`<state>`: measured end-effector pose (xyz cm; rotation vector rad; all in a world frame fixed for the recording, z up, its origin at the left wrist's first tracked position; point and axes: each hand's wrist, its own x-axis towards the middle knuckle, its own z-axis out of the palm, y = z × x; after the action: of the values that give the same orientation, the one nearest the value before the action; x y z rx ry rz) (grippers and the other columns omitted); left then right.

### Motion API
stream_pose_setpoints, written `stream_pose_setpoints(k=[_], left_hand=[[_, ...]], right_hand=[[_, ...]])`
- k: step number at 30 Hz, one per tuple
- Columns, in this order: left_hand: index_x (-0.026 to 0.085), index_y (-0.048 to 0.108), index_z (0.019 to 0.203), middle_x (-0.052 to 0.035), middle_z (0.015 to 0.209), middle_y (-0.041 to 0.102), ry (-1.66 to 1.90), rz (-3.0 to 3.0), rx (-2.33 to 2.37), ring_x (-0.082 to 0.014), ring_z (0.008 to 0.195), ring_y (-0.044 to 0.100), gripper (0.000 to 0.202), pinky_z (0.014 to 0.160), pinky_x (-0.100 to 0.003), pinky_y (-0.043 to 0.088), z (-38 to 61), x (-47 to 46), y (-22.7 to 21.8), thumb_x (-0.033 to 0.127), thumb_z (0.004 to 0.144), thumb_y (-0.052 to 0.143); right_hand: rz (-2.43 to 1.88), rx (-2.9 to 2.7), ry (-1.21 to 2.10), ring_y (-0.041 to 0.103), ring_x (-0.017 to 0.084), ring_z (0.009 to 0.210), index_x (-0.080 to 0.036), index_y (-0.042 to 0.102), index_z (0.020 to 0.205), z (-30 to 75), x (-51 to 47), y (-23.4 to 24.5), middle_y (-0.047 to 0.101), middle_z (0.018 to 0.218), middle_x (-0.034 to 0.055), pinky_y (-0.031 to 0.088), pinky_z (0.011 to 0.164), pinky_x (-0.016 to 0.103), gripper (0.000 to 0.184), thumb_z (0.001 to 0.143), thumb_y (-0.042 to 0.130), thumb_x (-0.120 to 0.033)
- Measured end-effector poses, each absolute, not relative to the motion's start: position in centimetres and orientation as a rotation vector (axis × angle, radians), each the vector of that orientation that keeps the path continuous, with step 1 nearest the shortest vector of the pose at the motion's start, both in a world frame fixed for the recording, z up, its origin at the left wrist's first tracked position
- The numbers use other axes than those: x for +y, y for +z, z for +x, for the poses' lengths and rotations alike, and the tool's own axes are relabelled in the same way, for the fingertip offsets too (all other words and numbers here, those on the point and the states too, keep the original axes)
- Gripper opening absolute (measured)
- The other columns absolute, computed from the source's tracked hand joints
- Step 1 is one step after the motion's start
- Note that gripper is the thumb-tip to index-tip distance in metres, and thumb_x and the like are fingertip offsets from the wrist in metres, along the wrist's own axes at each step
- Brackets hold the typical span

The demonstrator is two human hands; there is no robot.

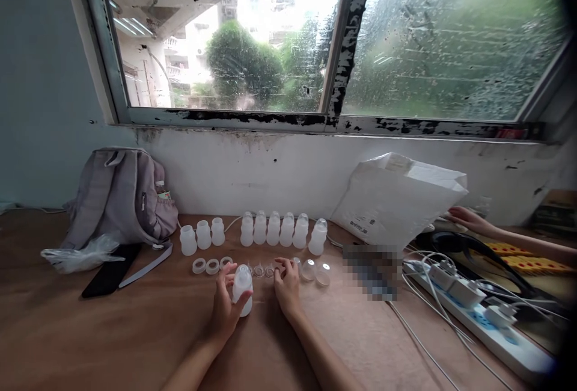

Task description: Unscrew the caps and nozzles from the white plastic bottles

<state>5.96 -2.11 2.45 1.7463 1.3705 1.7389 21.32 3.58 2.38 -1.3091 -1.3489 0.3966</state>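
My left hand point(224, 305) is wrapped round a small white plastic bottle point(242, 287) that stands upright on the wooden table point(135, 331). My right hand point(287, 286) lies just right of it, fingers curled at a row of small clear teats point(264, 270); whether it holds one is hidden. Behind them stand several capped white bottles point(279, 229) in a row, three open bottles point(202, 236) to the left, white rings point(211, 265) in front of those, and clear domed caps point(315, 271) to the right.
A grey backpack point(119, 195) leans on the wall at the left, with a plastic bag point(79, 255) and a black phone point(110, 274) in front. A white parcel point(396, 198) stands at the right. Another person's hand point(469, 219) reaches in by a power strip point(478, 316) with cables.
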Motion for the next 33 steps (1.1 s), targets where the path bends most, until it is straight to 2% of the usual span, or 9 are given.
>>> stream_pose_setpoints(k=[2,6,10,12,15,19,23,28,33], left_hand=[[0.019,0.028,0.116,-0.0112,0.109,0.048,1.619,1.663,1.371,-0.0197,0.087,0.054,0.06,0.077,-0.034,0.043,6.2,-2.3,2.7,0.04,0.068,0.058],[0.02,0.045,0.094,-0.0019,0.081,0.056,1.388,1.537,1.271,-0.0169,0.074,0.054,0.032,0.07,-0.029,0.042,6.6,-3.3,4.4,0.039,0.071,0.055],[0.018,0.049,0.094,-0.0035,0.086,0.057,1.341,1.357,0.989,-0.0174,0.082,0.052,0.027,0.073,-0.026,0.04,7.6,-4.7,5.7,0.034,0.072,0.055],[0.017,0.051,0.089,-0.0028,0.078,0.057,1.269,1.201,0.934,-0.0158,0.071,0.053,0.025,0.064,-0.025,0.041,8.2,-5.2,5.7,0.033,0.07,0.056],[0.015,0.052,0.08,-0.0018,0.065,0.055,1.148,0.978,0.922,-0.0123,0.054,0.05,0.022,0.051,-0.023,0.038,8.8,-5.8,5.5,0.036,0.073,0.051],[0.013,0.052,0.08,-0.0037,0.064,0.057,1.098,0.861,0.878,-0.0115,0.05,0.05,0.028,0.048,-0.023,0.037,9.2,-5.9,5.4,0.04,0.075,0.047],[0.013,0.051,0.077,-0.0031,0.061,0.055,1.072,0.785,0.867,-0.0113,0.048,0.05,0.032,0.046,-0.023,0.037,9.4,-5.7,5.4,0.044,0.073,0.048],[0.011,0.053,0.073,-0.0025,0.059,0.053,1.006,0.686,0.82,-0.011,0.046,0.049,0.036,0.045,-0.024,0.038,9.4,-5.5,5.1,0.047,0.071,0.049],[0.012,0.053,0.085,0.0012,0.056,0.046,0.845,0.458,0.353,-0.0078,0.043,0.042,0.043,0.038,-0.02,0.028,8.9,-5.5,4.4,0.052,0.072,0.043]], right_hand=[[-1.256,-1.317,0.47,0.049,0.014,0.061,-0.017,0.056,0.082,20.9,3.3,3.3,0.049,0.082,0.0044,0.043,0.061,0.027,0.017,0.07,0.043,-0.019],[-0.992,-1.387,0.97,0.051,0.014,0.06,-0.017,0.054,0.09,20.0,2.1,6.8,0.054,0.072,0.0023,0.042,0.053,0.024,0.024,0.076,0.047,-0.036],[-0.747,-1.516,1.377,0.056,0.016,0.079,-0.02,0.056,0.092,19.1,0.5,10.1,0.061,0.085,0.0038,0.043,0.066,0.026,0.029,0.074,0.052,-0.041],[-0.742,-1.533,1.429,0.056,0.016,0.077,-0.018,0.059,0.082,18.6,0.1,10.4,0.062,0.078,0.0032,0.042,0.067,0.026,0.028,0.069,0.057,-0.043],[-0.83,-1.419,1.491,0.055,0.013,0.057,-0.016,0.053,0.064,18.0,0.3,9.6,0.057,0.056,-0.0005,0.04,0.052,0.023,0.03,0.063,0.062,-0.045],[-0.857,-1.206,1.603,0.048,0.01,0.042,-0.017,0.043,0.053,17.6,0.8,8.5,0.049,0.045,-0.0041,0.032,0.04,0.02,0.036,0.06,0.062,-0.047],[-0.804,-1.147,1.625,0.046,0.009,0.04,-0.017,0.042,0.051,17.7,0.8,8.2,0.049,0.043,-0.0038,0.029,0.04,0.02,0.035,0.061,0.061,-0.044],[-0.678,-1.086,1.69,0.047,0.01,0.042,-0.016,0.044,0.053,17.5,0.8,7.6,0.049,0.043,-0.0033,0.034,0.044,0.021,0.03,0.066,0.058,-0.04],[-0.641,-0.78,1.772,0.049,0.01,0.047,-0.018,0.049,0.06,18.1,1.6,7.1,0.053,0.054,-0.0034,0.042,0.053,0.025,0.025,0.065,0.059,-0.04]])
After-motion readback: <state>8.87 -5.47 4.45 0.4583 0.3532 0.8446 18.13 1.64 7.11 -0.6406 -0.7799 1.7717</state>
